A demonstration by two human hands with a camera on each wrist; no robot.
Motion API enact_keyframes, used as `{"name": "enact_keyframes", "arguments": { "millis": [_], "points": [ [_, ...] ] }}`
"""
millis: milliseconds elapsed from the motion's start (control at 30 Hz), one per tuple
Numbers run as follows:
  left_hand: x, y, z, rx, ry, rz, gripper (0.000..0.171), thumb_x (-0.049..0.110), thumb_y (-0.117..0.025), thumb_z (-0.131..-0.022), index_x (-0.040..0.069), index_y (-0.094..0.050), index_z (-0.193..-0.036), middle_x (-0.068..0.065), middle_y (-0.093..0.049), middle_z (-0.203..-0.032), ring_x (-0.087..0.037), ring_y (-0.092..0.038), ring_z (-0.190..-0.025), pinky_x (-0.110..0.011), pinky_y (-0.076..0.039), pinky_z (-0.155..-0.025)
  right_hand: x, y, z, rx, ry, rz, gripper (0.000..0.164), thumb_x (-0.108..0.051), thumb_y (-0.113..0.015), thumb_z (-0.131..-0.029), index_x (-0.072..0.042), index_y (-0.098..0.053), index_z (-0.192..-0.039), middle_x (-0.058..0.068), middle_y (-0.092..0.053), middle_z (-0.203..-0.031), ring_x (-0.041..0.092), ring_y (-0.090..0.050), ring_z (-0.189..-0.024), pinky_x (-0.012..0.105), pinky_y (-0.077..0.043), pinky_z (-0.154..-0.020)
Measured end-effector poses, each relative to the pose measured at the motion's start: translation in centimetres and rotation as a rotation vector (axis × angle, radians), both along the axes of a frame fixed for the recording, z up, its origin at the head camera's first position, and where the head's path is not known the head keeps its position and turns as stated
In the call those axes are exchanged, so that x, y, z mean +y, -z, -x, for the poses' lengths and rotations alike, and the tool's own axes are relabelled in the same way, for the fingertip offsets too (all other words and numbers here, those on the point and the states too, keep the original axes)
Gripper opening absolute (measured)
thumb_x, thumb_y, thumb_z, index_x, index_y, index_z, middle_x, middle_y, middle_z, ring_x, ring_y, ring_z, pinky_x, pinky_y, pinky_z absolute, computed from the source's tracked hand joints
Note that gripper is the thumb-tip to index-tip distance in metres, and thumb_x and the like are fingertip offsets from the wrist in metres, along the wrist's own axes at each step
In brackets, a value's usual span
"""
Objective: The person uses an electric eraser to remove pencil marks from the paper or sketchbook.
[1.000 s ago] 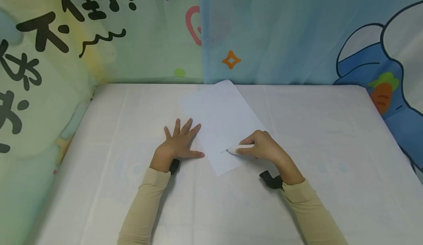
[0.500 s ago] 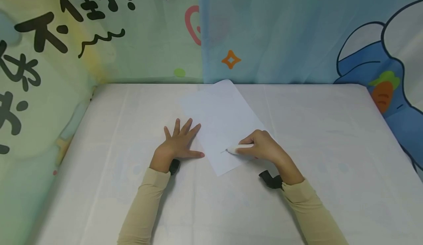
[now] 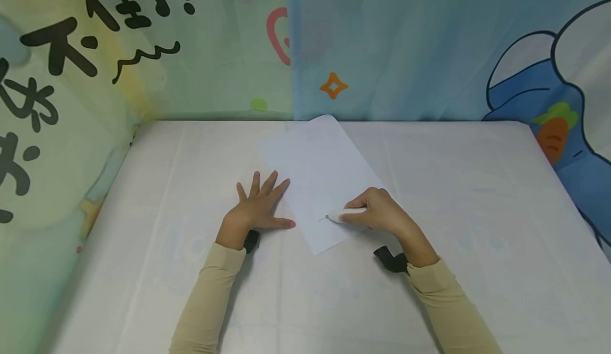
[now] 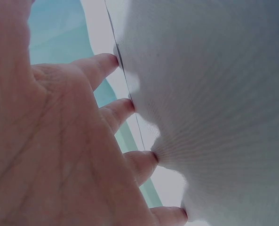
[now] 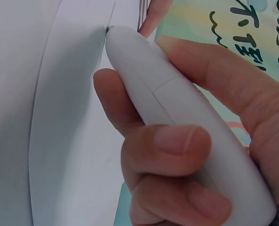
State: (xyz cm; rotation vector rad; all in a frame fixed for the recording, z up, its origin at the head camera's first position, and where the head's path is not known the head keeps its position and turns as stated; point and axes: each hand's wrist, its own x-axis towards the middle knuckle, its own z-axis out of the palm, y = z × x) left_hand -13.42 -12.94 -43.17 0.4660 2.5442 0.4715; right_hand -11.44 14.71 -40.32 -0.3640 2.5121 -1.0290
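A plain white sheet of paper [image 3: 315, 168] lies askew on the white cloth. My left hand [image 3: 258, 208] rests beside its left edge with fingers spread; thumb and index fingertip are at the paper. In the left wrist view the fingers [image 4: 141, 162] look straight. My right hand [image 3: 384, 210] grips a white, rounded, pen-shaped tool [image 5: 186, 103] between thumb and curled fingers. Its small dark tip meets the paper near the lower part, at the end of a short thin line [image 3: 322, 219]. Whether that line is drawn or cut, I cannot tell.
A white cloth [image 3: 191, 290] covers the table. Printed curtains [image 3: 406, 46] hang behind the back edge and along the left side. Black wrist mounts [image 3: 391, 260] sit under both wrists, close to the cloth.
The right hand and the white tool have edged very slightly left. My left hand and the paper look still.
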Motion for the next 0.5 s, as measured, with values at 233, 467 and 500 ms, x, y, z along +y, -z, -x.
{"name": "enact_keyframes", "arguments": {
  "millis": [233,467,500],
  "points": [
    [-0.07,0.15,0.1,0.0,-0.002,0.007,0.099,0.053,-0.069,-0.084,0.02,-0.013,-0.158,-0.011,0.004,-0.164,-0.042,0.02,-0.145,-0.071,0.011,-0.107,0.5,-0.03,-0.03,0.001,0.012,0.002,0.03,-0.015,-0.076,-0.083,0.008,-0.073,-0.103,0.007,-0.064,-0.057,0.008,-0.041,-0.044,0.022,-0.031,-0.045],
    [-0.05,0.09,0.03,-0.006,-0.004,0.001,0.099,0.054,-0.069,-0.084,0.02,-0.012,-0.158,-0.01,0.006,-0.164,-0.042,0.021,-0.145,-0.071,0.012,-0.107,-0.14,0.28,-0.02,0.01,-0.015,0.019,0.03,-0.013,-0.075,-0.083,0.01,-0.072,-0.103,0.022,-0.073,-0.091,0.008,-0.046,-0.044,0.024,-0.039,-0.045],
    [-0.02,0.07,0.01,-0.008,-0.004,-0.002,0.099,0.054,-0.069,-0.084,0.02,-0.012,-0.158,-0.01,0.006,-0.164,-0.041,0.021,-0.145,-0.071,0.012,-0.107,-0.21,0.24,-0.05,0.007,-0.014,0.015,0.03,-0.013,-0.075,-0.083,0.01,-0.072,-0.103,0.022,-0.073,-0.092,0.008,-0.047,-0.045,0.024,-0.039,-0.046]
  ]
}}
